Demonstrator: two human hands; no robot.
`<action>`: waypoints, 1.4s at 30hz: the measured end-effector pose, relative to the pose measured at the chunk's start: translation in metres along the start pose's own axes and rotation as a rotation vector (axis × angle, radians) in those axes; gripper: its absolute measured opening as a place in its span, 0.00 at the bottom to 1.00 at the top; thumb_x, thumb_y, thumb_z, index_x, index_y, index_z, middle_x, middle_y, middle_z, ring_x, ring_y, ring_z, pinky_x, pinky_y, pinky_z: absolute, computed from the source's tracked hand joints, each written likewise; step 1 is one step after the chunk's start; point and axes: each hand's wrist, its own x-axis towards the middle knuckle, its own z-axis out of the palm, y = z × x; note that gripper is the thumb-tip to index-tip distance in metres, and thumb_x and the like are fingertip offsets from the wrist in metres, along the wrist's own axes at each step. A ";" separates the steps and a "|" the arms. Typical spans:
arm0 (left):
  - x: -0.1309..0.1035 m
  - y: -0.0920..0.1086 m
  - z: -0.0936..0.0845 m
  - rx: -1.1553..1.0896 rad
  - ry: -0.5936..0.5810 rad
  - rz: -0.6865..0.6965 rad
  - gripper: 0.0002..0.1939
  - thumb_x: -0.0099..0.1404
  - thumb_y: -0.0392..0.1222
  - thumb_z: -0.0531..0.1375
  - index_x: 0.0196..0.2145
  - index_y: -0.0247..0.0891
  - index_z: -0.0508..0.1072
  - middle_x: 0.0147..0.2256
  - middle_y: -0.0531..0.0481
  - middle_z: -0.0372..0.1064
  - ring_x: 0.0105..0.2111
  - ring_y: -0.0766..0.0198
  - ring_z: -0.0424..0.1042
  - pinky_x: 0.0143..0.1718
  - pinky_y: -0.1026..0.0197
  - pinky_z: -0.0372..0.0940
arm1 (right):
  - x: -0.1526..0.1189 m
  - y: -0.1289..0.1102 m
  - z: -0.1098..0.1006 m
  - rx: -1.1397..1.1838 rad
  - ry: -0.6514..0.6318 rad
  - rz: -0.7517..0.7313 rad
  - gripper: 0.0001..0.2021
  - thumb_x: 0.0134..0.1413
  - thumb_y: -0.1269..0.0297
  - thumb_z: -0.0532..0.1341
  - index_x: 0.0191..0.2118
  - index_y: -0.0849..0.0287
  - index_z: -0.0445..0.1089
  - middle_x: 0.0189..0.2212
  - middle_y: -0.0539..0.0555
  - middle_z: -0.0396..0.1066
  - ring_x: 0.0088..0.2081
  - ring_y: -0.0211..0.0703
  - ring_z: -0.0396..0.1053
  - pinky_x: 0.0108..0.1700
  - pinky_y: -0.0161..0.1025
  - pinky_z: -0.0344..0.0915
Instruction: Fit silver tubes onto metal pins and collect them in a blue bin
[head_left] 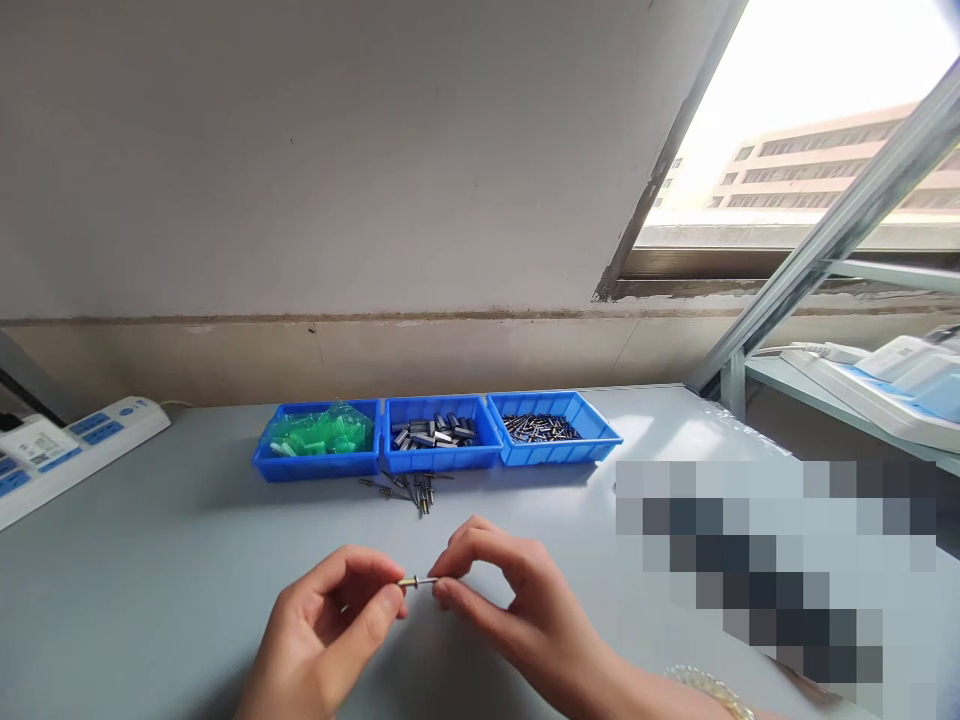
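Note:
A small rivet-like metal piece (416, 581), with a brass-coloured flanged end and a thin silver shank, is held level above the table. My left hand (330, 625) pinches its brass end between thumb and fingertips. On the shank end, the thumb and fingertips of my right hand (517, 600) are closed. Beyond both hands, a loose pile of similar metal pieces (420, 492) lies on the table (187, 560), just in front of the blue bins. The gripped ends of the piece are hidden by my fingers.
Three blue bins stand side by side: the left bin (315, 465) with a green plastic bag, the middle bin (446, 460) with metal cylinders, the right bin (600, 435) with thin metal pins. Power strips (124, 420) lie far left. A metal frame (817, 240) and blurred patch border the right.

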 end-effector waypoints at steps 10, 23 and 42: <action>0.000 -0.014 0.005 -0.069 -0.264 -0.171 0.13 0.52 0.50 0.69 0.31 0.37 0.81 0.31 0.47 0.80 0.39 0.52 0.76 0.41 0.60 0.68 | -0.002 -0.011 0.013 -0.201 0.115 -0.521 0.06 0.60 0.66 0.64 0.31 0.55 0.74 0.27 0.51 0.67 0.29 0.39 0.65 0.30 0.36 0.67; -0.006 -0.003 -0.001 -0.087 -0.132 0.004 0.05 0.53 0.38 0.65 0.30 0.42 0.81 0.27 0.53 0.77 0.33 0.61 0.73 0.38 0.65 0.67 | -0.001 0.003 -0.001 0.029 -0.061 0.088 0.04 0.54 0.72 0.61 0.32 0.58 0.73 0.28 0.50 0.76 0.32 0.40 0.73 0.38 0.37 0.68; 0.050 0.000 -0.026 0.498 -0.005 0.563 0.07 0.63 0.38 0.55 0.31 0.39 0.73 0.26 0.52 0.73 0.27 0.63 0.74 0.27 0.65 0.68 | 0.050 0.027 -0.106 -0.655 0.431 -0.207 0.11 0.59 0.64 0.57 0.39 0.56 0.78 0.33 0.56 0.76 0.34 0.47 0.72 0.36 0.44 0.69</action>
